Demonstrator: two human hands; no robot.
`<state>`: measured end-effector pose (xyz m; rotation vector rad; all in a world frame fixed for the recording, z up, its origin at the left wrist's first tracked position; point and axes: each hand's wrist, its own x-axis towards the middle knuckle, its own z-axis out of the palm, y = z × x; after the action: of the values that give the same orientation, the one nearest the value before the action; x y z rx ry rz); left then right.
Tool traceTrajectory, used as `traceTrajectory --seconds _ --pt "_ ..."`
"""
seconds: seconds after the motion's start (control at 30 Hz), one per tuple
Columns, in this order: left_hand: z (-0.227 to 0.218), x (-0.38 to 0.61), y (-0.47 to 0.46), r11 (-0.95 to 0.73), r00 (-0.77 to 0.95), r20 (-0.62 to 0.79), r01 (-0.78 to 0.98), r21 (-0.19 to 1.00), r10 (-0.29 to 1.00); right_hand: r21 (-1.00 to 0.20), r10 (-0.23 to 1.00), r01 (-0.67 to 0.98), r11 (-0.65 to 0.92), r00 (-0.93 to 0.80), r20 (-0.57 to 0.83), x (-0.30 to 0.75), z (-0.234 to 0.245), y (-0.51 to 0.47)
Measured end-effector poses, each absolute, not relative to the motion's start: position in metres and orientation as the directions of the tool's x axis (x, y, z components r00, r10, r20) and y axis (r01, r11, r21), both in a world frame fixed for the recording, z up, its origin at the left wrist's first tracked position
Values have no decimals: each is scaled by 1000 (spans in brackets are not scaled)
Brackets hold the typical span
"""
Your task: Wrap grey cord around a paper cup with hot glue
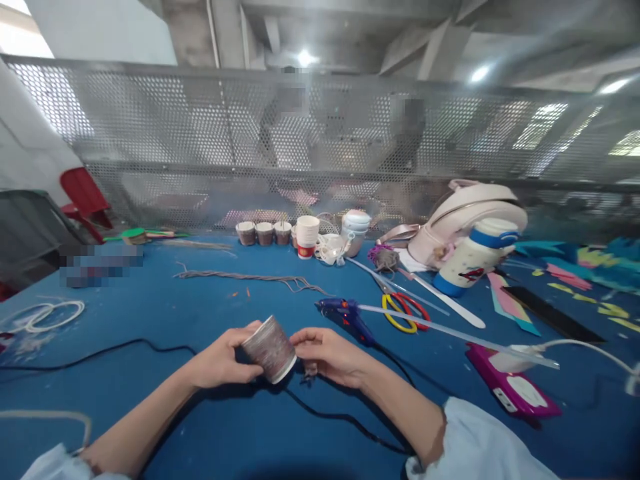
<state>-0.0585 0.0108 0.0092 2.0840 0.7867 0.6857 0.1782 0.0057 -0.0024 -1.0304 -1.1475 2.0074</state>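
Observation:
A paper cup [270,351] wrapped in grey-brown cord is held tilted over the blue table. My left hand [231,360] is closed around its left side, thumb below and fingers behind. At the cup's right edge, my right hand [325,353] has its fingers pinched together. A small bundle of grey-brown cord [309,371] shows under those fingers and hangs down from them. The palm partly hides this bundle. Beyond the hands, several loose strands of similar cord [250,275] lie across the table [150,300].
Wrapped cups [265,233] and stacked paper cups [307,235] stand at the back. To the right lie a blue glue gun [345,313], scissors [405,312], a magenta power strip [515,383], a bottle [473,260] and a pink bag [465,213]. A black cable [345,417] runs under the hands.

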Motion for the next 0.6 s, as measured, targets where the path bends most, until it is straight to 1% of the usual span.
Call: traceTrajectory --seconds 0.1,0.2,0.3,0.4,0.47,0.6 --pt "5 -60 13 -489 634 209 304 818 744 -876 777 -138 -462 -539 -325 177 -5 5" --pt "2 -60 16 -474 610 221 290 831 761 -887 791 -143 -439 -530 -306 177 -7 5" --pt "-1 -57 19 -464 556 246 292 836 794 -922 854 -160 -353 -459 -247 175 -10 7" --pt "-8 -51 24 -453 448 287 324 830 847 -968 928 -143 -208 -343 -149 173 -15 10" --pt "-15 -48 27 -485 370 351 382 786 860 -989 956 -90 -118 -280 -89 172 -17 12" --pt "-24 -44 30 -595 307 520 548 588 797 -997 979 78 21 -205 4 172 -18 13"
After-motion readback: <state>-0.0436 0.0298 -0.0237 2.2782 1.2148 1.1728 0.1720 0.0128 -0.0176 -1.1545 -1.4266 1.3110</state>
